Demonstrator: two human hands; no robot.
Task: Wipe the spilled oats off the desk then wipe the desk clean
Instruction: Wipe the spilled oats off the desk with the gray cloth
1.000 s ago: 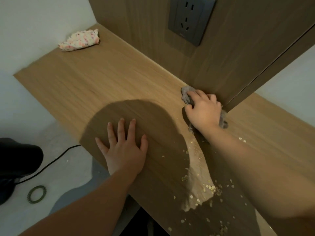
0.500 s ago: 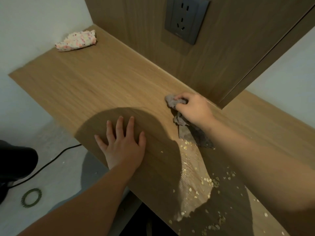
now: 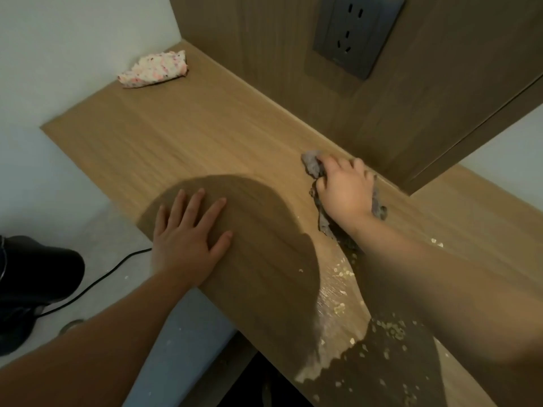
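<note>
Hands: right hand (image 3: 345, 190) is clutching grey cloth (image 3: 312, 167); left hand (image 3: 188, 235) is lying spread flat.
Change: cloth is returning to the back edge of the tabletop (image 3: 205, 136).
Oats (image 3: 390, 327): are still littering front edge, unswept.

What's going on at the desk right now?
A person is wiping a wooden desk. The right hand grips a grey cloth and presses it on the desk close to the back panel. The left hand lies flat with spread fingers near the front edge. Loose oats lie scattered near the front edge by the right forearm, so the job is not done. A speckled cloth sits in the far left corner.
</note>
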